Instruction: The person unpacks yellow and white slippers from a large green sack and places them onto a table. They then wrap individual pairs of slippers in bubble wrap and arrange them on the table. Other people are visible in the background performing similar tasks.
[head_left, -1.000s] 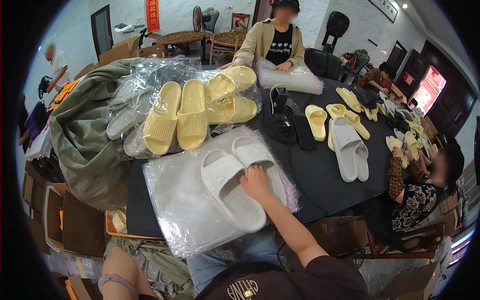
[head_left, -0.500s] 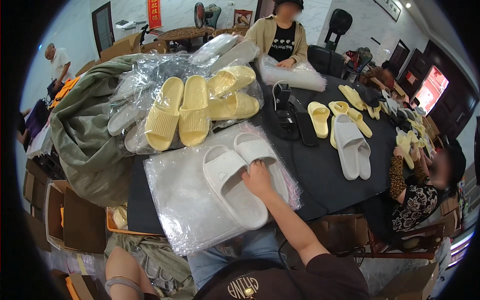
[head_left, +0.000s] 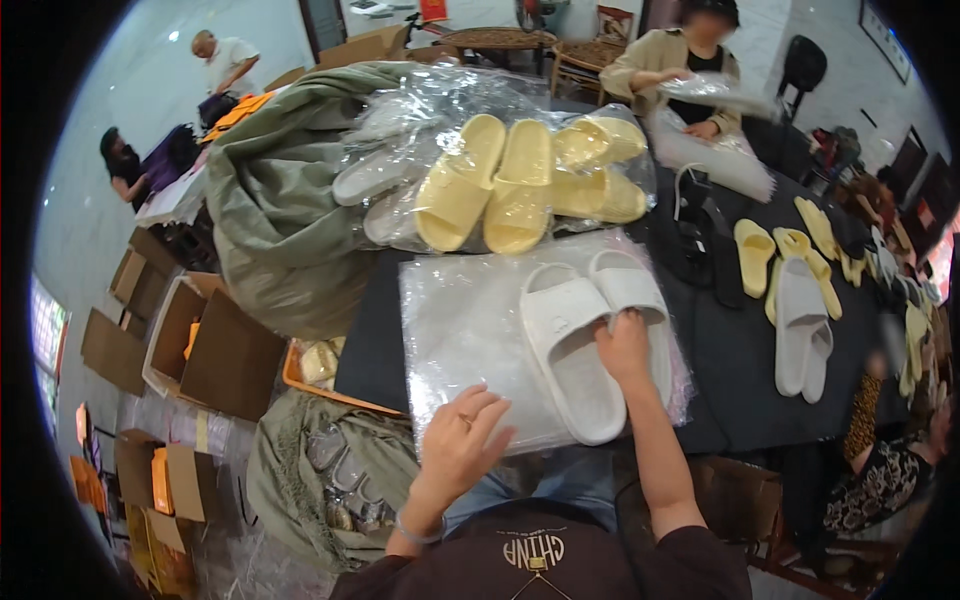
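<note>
A pair of light grey slide slippers (head_left: 572,372) lies side by side on a stack of clear plastic bags (head_left: 465,310) in front of me. My right hand (head_left: 625,350) grips the pair where the two straps meet, its fingertips partly hidden under the straps. Over the near left part of the bags hovers my left hand (head_left: 462,440), fingers apart and holding nothing; a ring and a bracelet show on it. Just beyond the bags, two loose yellow slippers (head_left: 520,195) rest on a heap of plastic-wrapped pairs.
A large green sack (head_left: 285,230) bulges at the table's left. More grey slippers (head_left: 795,335) and yellow ones stand on the black tabletop (head_left: 720,370) at the right. Opposite, a person handles clear bags (head_left: 715,150). Cardboard boxes (head_left: 235,345) stand on the floor at left.
My left hand has risen from beside my body to the near edge of the bags. My right hand keeps its grip on the slippers. The view has swung left.
</note>
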